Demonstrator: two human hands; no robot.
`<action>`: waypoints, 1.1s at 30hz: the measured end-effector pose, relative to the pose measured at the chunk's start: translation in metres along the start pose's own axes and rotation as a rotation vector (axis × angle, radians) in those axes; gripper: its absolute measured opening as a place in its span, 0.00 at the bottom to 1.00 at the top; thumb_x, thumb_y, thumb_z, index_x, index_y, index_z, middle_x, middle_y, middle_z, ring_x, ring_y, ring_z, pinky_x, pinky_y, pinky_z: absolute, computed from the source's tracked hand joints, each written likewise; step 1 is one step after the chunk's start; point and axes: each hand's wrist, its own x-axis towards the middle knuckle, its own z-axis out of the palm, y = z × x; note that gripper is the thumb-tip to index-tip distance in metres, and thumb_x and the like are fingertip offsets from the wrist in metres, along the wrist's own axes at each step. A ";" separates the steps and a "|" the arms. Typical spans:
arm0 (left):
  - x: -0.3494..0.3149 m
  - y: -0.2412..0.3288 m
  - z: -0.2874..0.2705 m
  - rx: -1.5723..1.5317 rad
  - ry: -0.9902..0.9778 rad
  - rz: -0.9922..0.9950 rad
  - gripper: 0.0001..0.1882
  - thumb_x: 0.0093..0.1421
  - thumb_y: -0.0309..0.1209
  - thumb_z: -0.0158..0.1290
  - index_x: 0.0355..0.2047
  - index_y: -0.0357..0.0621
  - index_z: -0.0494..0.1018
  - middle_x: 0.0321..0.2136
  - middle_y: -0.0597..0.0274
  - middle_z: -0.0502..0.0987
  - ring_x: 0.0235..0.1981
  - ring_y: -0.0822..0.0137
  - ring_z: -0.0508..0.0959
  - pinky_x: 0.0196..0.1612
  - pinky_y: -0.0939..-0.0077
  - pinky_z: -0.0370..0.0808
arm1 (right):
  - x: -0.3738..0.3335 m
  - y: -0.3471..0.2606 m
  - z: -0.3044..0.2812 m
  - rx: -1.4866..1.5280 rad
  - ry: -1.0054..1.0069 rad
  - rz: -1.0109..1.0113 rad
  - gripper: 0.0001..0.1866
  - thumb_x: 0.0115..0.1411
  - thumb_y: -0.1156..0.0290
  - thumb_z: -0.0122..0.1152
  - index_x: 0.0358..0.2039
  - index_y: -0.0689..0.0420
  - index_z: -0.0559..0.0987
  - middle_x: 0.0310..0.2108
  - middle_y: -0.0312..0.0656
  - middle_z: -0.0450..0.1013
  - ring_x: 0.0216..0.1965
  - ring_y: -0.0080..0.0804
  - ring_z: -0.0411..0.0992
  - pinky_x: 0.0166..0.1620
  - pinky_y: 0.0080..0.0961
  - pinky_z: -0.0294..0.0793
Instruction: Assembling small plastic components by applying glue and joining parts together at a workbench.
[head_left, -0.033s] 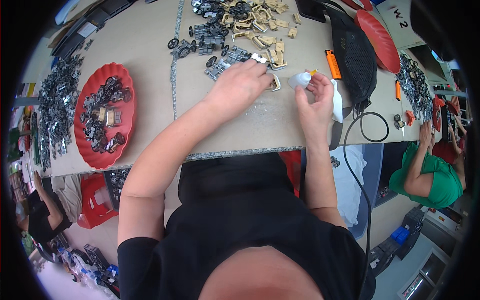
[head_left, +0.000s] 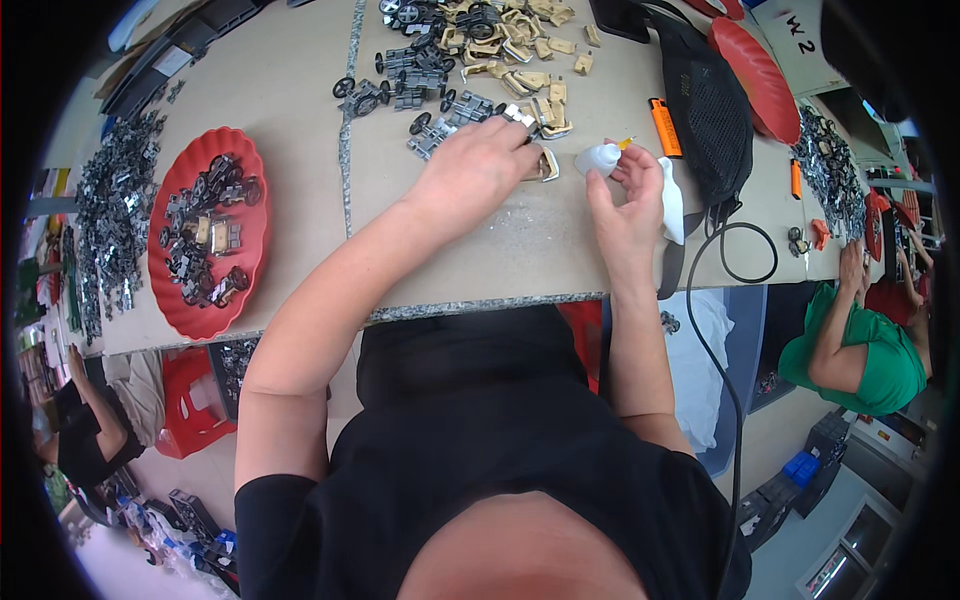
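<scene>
My left hand [head_left: 472,168] reaches over the table with its fingers bent down. Its fingertips close on a small tan plastic toy-vehicle part [head_left: 546,166] with a pale, shiny edge; the fingers partly cover it. To the right, my right hand [head_left: 630,208] grips a small white squeeze bottle [head_left: 598,159] with a yellow nozzle, between thumb and fingers. The bottle lies tilted, nozzle toward the upper right. Just beyond my left hand are grey toy chassis [head_left: 430,138] with black wheels. A heap of tan parts [head_left: 525,80] lies farther back.
A red scalloped tray [head_left: 165,290] with assembled pieces stands at left, beside a pile of grey parts [head_left: 118,210]. An orange lighter [head_left: 665,128], a black mesh bag [head_left: 712,130] and a black cable [head_left: 700,330] lie on the right. A person in green [head_left: 860,350] works farther right.
My left hand has turned slightly, and more of the tan part shows beside its fingertips. My right hand and the bottle have shifted very slightly left.
</scene>
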 end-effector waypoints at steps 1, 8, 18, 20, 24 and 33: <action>0.002 -0.002 0.000 0.048 -0.020 -0.010 0.16 0.50 0.22 0.47 0.42 0.42 0.71 0.33 0.60 0.70 0.35 0.59 0.71 0.39 0.67 0.71 | 0.003 0.002 0.000 -0.001 -0.018 0.014 0.21 0.50 0.77 0.60 0.44 0.66 0.66 0.41 0.46 0.68 0.43 0.33 0.69 0.48 0.27 0.67; -0.035 0.005 -0.017 -0.689 0.145 -0.514 0.15 0.53 0.20 0.52 0.43 0.39 0.69 0.32 0.60 0.71 0.32 0.69 0.75 0.35 0.78 0.73 | 0.003 0.003 0.002 0.083 -0.052 0.062 0.18 0.55 0.75 0.57 0.46 0.66 0.66 0.41 0.44 0.69 0.41 0.29 0.69 0.46 0.25 0.69; -0.090 -0.009 -0.022 -1.554 0.346 -0.800 0.14 0.56 0.21 0.52 0.44 0.36 0.67 0.33 0.60 0.75 0.32 0.71 0.77 0.37 0.80 0.75 | -0.012 -0.043 0.017 0.736 -0.269 0.343 0.16 0.59 0.75 0.52 0.48 0.64 0.67 0.38 0.41 0.70 0.34 0.23 0.70 0.36 0.16 0.69; -0.093 -0.008 -0.023 -1.583 0.363 -0.795 0.14 0.57 0.21 0.51 0.44 0.36 0.67 0.34 0.59 0.75 0.33 0.71 0.77 0.37 0.80 0.76 | -0.016 -0.048 0.027 0.851 -0.262 0.409 0.14 0.58 0.77 0.54 0.45 0.63 0.69 0.37 0.40 0.70 0.33 0.23 0.70 0.34 0.16 0.69; -0.094 -0.004 -0.025 -1.681 0.337 -0.823 0.15 0.57 0.21 0.50 0.45 0.35 0.66 0.36 0.57 0.74 0.35 0.70 0.77 0.38 0.80 0.75 | -0.018 -0.040 0.040 1.017 -0.247 0.494 0.11 0.57 0.76 0.56 0.41 0.61 0.70 0.36 0.40 0.70 0.31 0.22 0.67 0.33 0.18 0.66; -0.102 -0.001 -0.013 -1.569 0.336 -0.776 0.15 0.59 0.22 0.48 0.47 0.32 0.67 0.37 0.57 0.75 0.37 0.72 0.76 0.40 0.80 0.75 | -0.021 -0.047 0.055 0.962 -0.301 0.379 0.12 0.59 0.74 0.54 0.42 0.61 0.67 0.36 0.42 0.70 0.32 0.23 0.67 0.34 0.20 0.68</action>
